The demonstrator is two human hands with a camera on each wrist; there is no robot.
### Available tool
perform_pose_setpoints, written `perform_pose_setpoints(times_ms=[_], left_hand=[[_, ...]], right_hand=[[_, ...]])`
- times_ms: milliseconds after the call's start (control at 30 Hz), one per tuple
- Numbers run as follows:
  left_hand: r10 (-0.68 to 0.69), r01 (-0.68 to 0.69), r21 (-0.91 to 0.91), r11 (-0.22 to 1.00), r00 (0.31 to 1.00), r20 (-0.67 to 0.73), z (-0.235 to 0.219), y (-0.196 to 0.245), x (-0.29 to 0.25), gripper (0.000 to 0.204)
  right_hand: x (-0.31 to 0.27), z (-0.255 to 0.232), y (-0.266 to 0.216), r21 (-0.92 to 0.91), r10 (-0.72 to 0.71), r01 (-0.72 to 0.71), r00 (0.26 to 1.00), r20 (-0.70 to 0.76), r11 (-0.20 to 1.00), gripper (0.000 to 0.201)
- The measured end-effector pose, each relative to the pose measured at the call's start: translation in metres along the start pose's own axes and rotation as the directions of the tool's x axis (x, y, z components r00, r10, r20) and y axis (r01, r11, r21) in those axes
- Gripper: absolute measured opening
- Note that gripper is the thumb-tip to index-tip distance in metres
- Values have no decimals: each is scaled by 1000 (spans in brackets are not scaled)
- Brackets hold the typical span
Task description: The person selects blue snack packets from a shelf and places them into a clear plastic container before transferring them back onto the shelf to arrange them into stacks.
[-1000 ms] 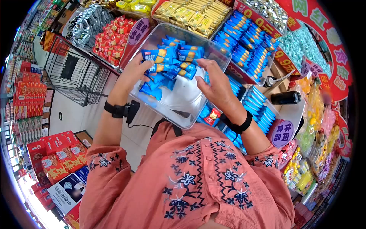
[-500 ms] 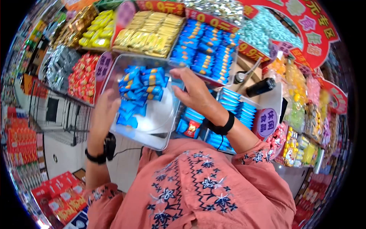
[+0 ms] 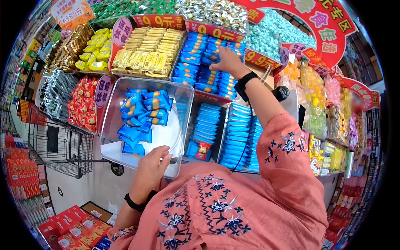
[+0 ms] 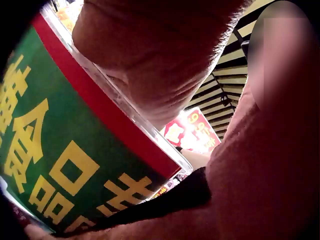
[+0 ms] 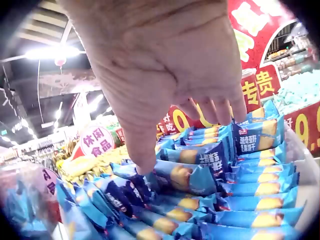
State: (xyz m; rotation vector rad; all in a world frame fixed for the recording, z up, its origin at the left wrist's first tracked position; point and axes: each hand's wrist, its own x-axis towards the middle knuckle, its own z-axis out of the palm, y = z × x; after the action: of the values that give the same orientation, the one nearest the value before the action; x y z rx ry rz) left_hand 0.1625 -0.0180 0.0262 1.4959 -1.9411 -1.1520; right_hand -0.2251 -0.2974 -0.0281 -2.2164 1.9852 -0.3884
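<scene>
My right hand (image 3: 228, 61) reaches over the compartment of blue biscuit packets (image 3: 187, 68) at the back. In the right wrist view its thumb and fingers are spread apart, and the thumb tip overlaps the packets (image 5: 182, 172) under it; nothing is held. My left hand (image 3: 152, 168) lies at the near rim of a clear plastic bin (image 3: 189, 93), its fingers loosely bent over the inside. Inside that bin sits a loose heap of blue packets (image 3: 143, 106) on a white base. The left wrist view catches the bin's green label (image 4: 65, 135) close up.
Gold packets (image 3: 146, 50) fill the compartment behind the bin, with red-wrapped sweets (image 3: 83, 104) to its left. Neat rows of blue packets (image 3: 235, 137) stand to its right. A black cylinder (image 3: 281, 93) is beside my right forearm. A shopping cart (image 3: 62, 146) stands at left.
My right hand has left the bin and moved to the blue packets at the back. My left hand has gone from the bin's left side to its near rim. The view has shifted.
</scene>
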Motion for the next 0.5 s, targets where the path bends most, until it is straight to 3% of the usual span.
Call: perform_pose_setpoints(times_ms=[100,267,500], left_hand=[[-32,31,23,999,998,52,-2,1,0,32],[7,-7,17,1000,1000,1,3,-6,1,29],[-21,20,26,999,1000,22,3,-6,2,30]], right_hand=[[7,8,3,-69,-8,8,1000,4,998,91],[9,20,3,-194,20,-28,999,-47,981,88],[15,23,-2,-229,18,-34,997,-73,973,78]])
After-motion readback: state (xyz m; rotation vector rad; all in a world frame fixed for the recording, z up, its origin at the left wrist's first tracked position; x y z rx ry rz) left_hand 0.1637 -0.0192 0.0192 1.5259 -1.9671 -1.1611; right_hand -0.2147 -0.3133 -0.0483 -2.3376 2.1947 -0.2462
